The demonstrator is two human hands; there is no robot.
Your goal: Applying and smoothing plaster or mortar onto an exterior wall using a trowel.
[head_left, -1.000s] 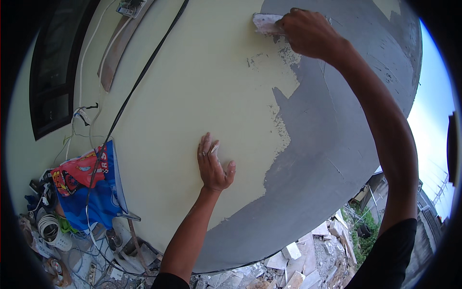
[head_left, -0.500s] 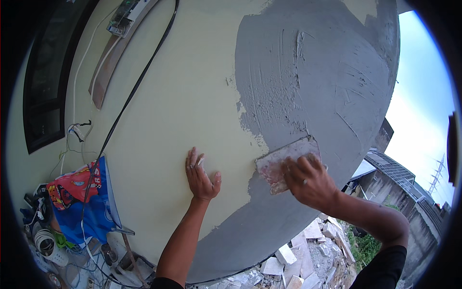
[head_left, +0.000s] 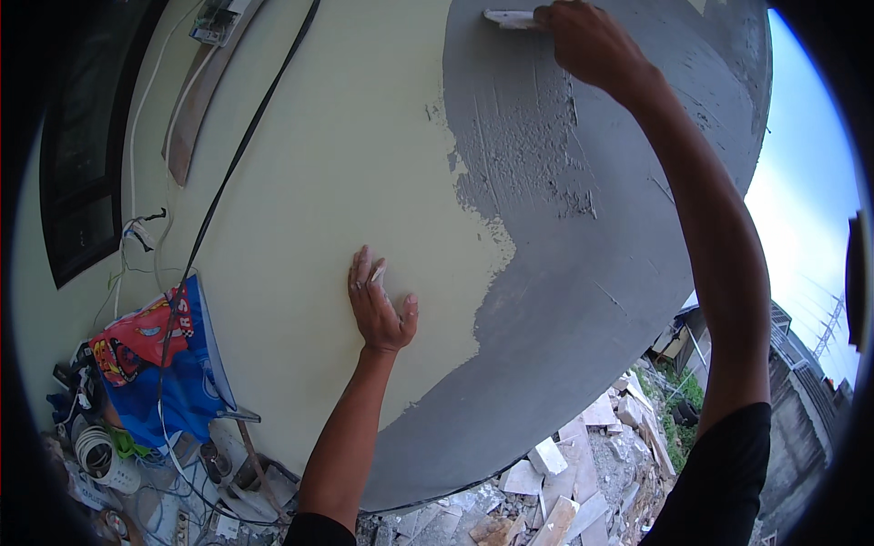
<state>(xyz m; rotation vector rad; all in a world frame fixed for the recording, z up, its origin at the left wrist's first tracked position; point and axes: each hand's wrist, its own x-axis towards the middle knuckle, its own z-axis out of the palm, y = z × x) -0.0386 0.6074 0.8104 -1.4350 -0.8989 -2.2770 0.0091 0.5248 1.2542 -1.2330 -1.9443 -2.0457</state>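
Note:
My left hand point(head_left: 375, 308) rests open on the pale cream part of the wall point(head_left: 309, 173), fingers pointing up and thumb apart. Its fingers are smeared with whitish material. High up, my right hand point(head_left: 587, 44) grips a plastering trowel point(head_left: 512, 18), seen nearly edge-on with its blade at the wall. Much of the trowel's handle is hidden by the fingers. Wet-looking grey plaster point(head_left: 583, 291) covers the wall's right side and lower edge, meeting the cream along a ragged border. Below the trowel the plaster has a rough, pitted patch point(head_left: 537, 155) with vertical streaks.
A black cable point(head_left: 241, 150) runs down the wall at left, beside a dark-framed window point(head_left: 86, 164). Lower left, a blue and red printed cloth point(head_left: 159, 373) hangs over clutter and a coil of white cable point(head_left: 94, 450). Broken rubble point(head_left: 546, 458) lies along the wall's foot.
My right hand has carried the trowel up from mid-wall to near the top, and the rough plaster patch looks altered. My left hand stays against the cream wall.

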